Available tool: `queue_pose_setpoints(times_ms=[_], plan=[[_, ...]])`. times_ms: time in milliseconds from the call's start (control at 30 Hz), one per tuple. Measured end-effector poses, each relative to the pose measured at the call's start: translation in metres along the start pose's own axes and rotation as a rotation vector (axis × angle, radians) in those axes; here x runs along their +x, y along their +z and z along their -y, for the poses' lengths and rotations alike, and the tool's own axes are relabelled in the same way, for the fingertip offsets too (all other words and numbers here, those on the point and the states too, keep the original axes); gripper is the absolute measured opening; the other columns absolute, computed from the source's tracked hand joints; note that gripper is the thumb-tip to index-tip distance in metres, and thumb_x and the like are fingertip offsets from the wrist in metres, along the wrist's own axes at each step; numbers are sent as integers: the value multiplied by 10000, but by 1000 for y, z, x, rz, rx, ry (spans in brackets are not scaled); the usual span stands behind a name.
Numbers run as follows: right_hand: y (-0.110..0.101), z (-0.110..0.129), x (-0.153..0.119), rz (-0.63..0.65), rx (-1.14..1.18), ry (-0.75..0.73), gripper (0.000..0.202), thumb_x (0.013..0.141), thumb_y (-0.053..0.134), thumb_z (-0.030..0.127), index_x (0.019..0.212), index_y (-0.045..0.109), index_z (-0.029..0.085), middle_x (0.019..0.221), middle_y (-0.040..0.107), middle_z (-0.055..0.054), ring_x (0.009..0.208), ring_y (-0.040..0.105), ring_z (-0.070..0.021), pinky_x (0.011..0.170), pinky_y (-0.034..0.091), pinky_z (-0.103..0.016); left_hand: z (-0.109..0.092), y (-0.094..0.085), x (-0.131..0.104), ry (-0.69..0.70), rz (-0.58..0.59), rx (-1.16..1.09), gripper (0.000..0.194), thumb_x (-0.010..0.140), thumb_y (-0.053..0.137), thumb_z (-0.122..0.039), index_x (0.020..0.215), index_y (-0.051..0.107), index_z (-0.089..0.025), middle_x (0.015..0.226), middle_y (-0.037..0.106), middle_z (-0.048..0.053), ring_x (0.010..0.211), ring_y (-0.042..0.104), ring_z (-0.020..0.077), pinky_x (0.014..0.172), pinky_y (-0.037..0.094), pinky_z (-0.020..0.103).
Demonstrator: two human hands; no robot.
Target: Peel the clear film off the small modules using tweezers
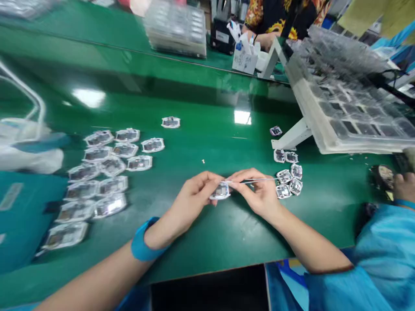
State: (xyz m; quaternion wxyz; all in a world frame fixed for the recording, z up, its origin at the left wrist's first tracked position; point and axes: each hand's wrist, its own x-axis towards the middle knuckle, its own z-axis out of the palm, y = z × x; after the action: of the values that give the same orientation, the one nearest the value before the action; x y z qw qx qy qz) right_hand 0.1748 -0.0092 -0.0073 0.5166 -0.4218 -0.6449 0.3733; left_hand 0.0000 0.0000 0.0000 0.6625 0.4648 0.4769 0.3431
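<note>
In the middle of the bench my left hand (197,192) pinches a small electronic module (220,190) with a whitish rim and a dark and silvery face. Close against it, my right hand (254,190) grips a pair of slim metal tweezers (264,179). Their back end points right, and their tips are hidden by my fingers at the module's upper edge. Just right of that hand lies a small cluster of similar modules (283,191). On the left, many rimmed modules (112,185) lie in loose rows, with a separate one (170,122) farther back.
A white-framed rack of clear trays (353,125) stands at the right on a white leg (293,134). A teal case (22,216) is at the left. Behind are stacked clear trays (177,30) and a box of pens (244,60). Other people's hands (404,186) show at right and back.
</note>
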Motion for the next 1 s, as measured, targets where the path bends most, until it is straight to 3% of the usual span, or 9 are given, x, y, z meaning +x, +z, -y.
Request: queue_pose_setpoints(times_ms=[133,300,433,667,867,1000], plan=[[2,-2,-4,-35,57,65,39,857,724,242,874,698,219,895,767,-42,868,740,-174,814,595,-336,1,-2,0,-21,6,-40,262,849,655,-419,821,655,-159,675,586,-25,558,505,86,510,401,206],[5,-6,-7,-63,171,139,63,859,722,255,883,673,223,885,760,-24,758,730,-151,711,600,-303,0,-1,-1,-60,4,-70,287,828,681,-442,827,649,-157,684,603,-21,549,506,82,513,399,206],[5,-2,-6,-53,74,92,37,865,706,233,869,672,219,868,763,-34,808,739,-172,752,602,-331,2,1,-1,-56,-14,-75,289,814,688,-438,823,649,-151,662,592,-24,546,503,87,512,394,214],[3,0,-3,-43,-101,-154,86,858,697,145,848,684,230,830,785,-23,812,753,-186,815,578,-366,-1,3,-2,-65,-15,-108,242,831,658,-382,873,654,-144,682,589,-15,567,498,97,515,352,229],[6,-6,-6,-100,51,-8,19,863,710,225,877,698,231,905,783,-39,885,753,-196,829,597,-376,-4,0,-3,-33,36,-56,264,836,643,-345,990,642,-131,685,615,-1,604,513,121,538,363,249],[4,-5,-4,-71,10,-62,42,861,716,194,859,694,230,874,791,-34,858,758,-200,827,574,-385,-4,-1,-4,-16,43,-10,261,830,649,-329,998,646,-130,673,628,-2,593,503,118,549,369,250]])
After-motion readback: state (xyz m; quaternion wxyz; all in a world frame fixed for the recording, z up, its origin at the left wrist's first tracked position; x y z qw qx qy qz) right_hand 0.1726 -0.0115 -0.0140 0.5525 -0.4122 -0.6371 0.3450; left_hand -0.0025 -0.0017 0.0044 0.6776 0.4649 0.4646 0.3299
